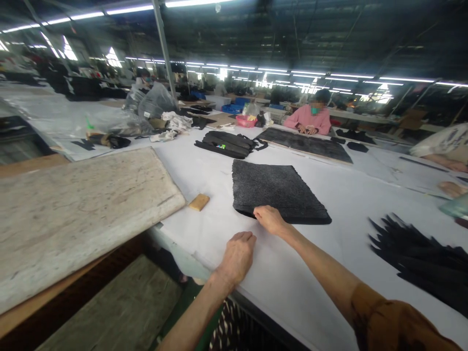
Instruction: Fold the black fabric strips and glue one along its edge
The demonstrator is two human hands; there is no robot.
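A black fabric stack (276, 190) with jagged side edges lies on the white-covered table (215, 234) before me. At its near edge is my right hand (270, 218), its fingers curled and closed on the fabric's front left part. Nearer to me, my left hand (237, 256) rests just over the table with its fingers folded in, apart from the stack. Its palm side is hidden, so what it may hold does not show. A small tan block (199, 202) lies to the left of the stack.
A thick pale board (91, 209) stands at the left. Dark cut pieces (424, 258) lie at the right. Farther back are a black bundle (228, 145), a long dark panel (307, 142), a pink basket (246, 121) and a person in pink (310, 119). Another person's sleeve (444, 141) shows at right.
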